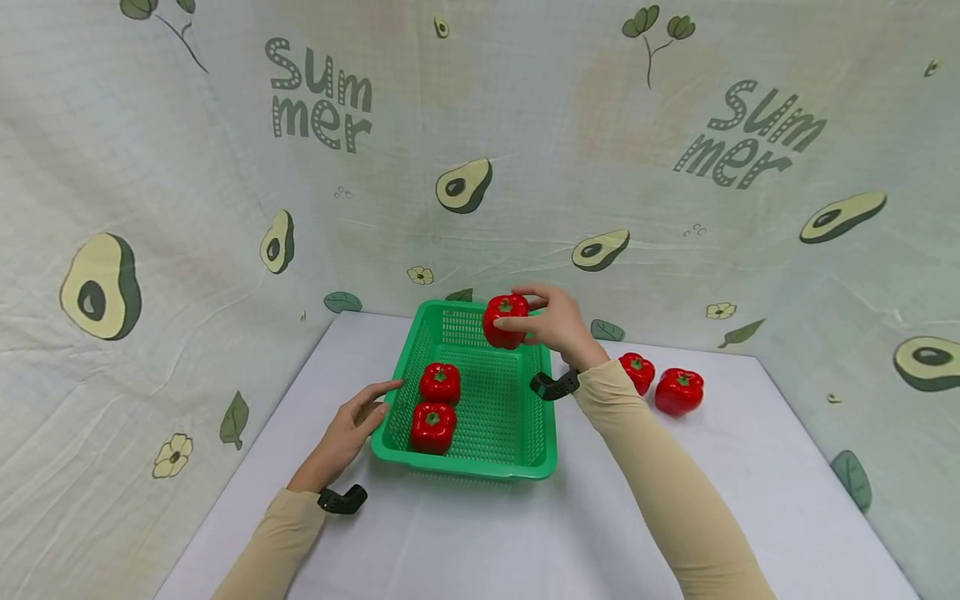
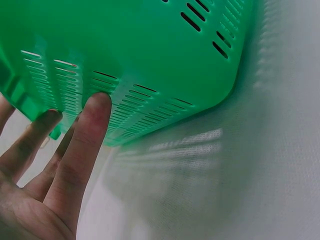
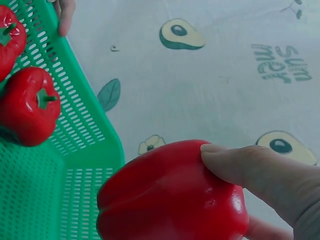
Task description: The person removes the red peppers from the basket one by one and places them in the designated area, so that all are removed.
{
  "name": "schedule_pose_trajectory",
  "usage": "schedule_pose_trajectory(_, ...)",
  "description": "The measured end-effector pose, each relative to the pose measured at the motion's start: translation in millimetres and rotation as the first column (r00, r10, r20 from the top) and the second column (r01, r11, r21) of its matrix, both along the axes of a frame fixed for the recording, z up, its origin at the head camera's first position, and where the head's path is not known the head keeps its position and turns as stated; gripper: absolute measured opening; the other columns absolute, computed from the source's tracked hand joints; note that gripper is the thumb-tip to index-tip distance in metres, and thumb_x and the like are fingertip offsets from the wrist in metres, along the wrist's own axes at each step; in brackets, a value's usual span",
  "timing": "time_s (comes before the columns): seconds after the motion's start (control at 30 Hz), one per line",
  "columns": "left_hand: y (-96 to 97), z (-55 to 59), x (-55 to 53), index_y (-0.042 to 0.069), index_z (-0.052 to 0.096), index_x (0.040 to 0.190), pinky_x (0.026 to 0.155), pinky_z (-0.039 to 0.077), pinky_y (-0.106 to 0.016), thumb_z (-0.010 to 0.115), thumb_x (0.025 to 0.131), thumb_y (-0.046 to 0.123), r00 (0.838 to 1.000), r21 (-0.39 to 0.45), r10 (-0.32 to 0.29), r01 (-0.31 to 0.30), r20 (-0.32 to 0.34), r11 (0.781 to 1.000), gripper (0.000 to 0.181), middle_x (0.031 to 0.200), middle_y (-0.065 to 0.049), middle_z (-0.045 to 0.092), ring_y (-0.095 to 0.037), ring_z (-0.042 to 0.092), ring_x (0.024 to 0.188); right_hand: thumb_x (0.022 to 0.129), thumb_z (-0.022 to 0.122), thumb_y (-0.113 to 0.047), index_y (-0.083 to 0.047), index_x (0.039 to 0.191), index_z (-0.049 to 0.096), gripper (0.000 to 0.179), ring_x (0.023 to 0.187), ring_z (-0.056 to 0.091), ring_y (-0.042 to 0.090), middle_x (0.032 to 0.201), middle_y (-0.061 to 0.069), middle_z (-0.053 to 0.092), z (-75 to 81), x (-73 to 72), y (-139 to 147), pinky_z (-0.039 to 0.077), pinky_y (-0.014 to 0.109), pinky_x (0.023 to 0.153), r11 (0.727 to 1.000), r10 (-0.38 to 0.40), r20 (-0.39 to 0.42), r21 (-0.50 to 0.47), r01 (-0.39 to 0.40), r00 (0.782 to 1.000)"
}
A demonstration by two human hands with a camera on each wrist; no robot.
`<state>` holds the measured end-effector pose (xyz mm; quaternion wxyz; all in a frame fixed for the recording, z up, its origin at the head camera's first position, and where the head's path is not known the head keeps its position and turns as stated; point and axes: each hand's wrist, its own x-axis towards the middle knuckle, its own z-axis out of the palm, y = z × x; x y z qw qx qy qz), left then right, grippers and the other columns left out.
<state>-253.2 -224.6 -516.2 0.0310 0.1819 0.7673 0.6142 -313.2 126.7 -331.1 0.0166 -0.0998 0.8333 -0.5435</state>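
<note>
Nearest the head camera, beige fabric sleeves [image 1: 675,492] frame our work at a green slotted plastic basket [image 1: 465,469] on the white cloth-covered tabletop [image 1: 465,542]. Our right hand [image 1: 555,321] pinches a glossy red bell pepper [image 1: 506,321], thumb opposing fingers, raised at the basket's far right; we cannot tell its clearance above the rim. Our left hand [image 1: 348,433] grasps nothing: its fingers are extended, tips against the basket's left side.

Inside, two red bell peppers [image 1: 432,428] with green stems form a row along the left wall, one behind the other. Two further red peppers [image 1: 679,392] rest on the tabletop, right of the basket.

For good handling, we judge a firm, even pinch best, since the glossy skin may slip. We should clear the rim fully, lower the pepper upright onto bare floor, and release only after contact. Light left-hand pressure should steady the basket without tipping it.
</note>
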Motion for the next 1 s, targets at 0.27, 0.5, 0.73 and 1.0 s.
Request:
schedule_pose_trajectory(0.27,0.7,3.3,1.4,0.028,0.047,0.147,0.094,0.050,-0.032,0.053,0.104,0.034,1.000,0.007,0.017,-0.017,0.021,1.000,0.043,0.139,-0.004,0.056,-0.022,0.059,0.121,0.082,0.084,-0.027,-0.014,0.138,0.058,0.064,0.100,0.065,0.036,0.126,0.018,0.053,11.2,9.2,13.9,0.060,0.041,0.070,1.000,-0.019,-0.004,-0.012,0.019,1.000)
schedule_pose_trajectory(0.5,1.8,3.4,1.5,0.028,0.047,0.147,0.095,0.050,-0.031,0.052,0.105,0.034,1.000,0.005,0.015,-0.015,0.025,1.000,0.043,0.140,-0.004,0.055,-0.021,0.059,0.121,0.082,0.085,-0.029,-0.013,0.141,0.055,0.068,0.100,0.064,0.038,0.128,0.019,0.051,15.3,13.3,32.7,0.060,0.041,0.070,1.000,-0.031,-0.017,0.001,0.031,0.999)
schedule_pose_trajectory(0.73,1.6,4.0,2.7,0.028,0.047,0.147,0.094,0.050,-0.031,0.052,0.105,0.033,1.000,0.011,0.016,-0.016,0.019,1.000,0.043,0.139,-0.005,0.055,-0.023,0.059,0.121,0.079,0.085,-0.037,-0.018,0.141,0.056,0.071,0.095,0.066,0.037,0.128,0.017,0.051,17.1,23.3,50.5,0.059,0.041,0.073,0.996,-0.070,-0.032,0.052,0.072,0.997)
schedule_pose_trajectory(1.0,0.7,2.8,1.9,0.025,0.046,0.148,0.096,0.049,-0.032,0.051,0.105,0.032,1.000,-0.004,0.002,-0.002,0.000,1.000,0.044,0.146,-0.007,0.049,-0.024,0.057,0.123,0.080,0.083,-0.043,-0.019,0.142,0.055,0.072,0.106,0.058,0.036,0.130,0.016,0.051,13.2,38.1,69.0,0.059,0.042,0.074,0.984,-0.108,-0.077,0.133,0.118,0.991)
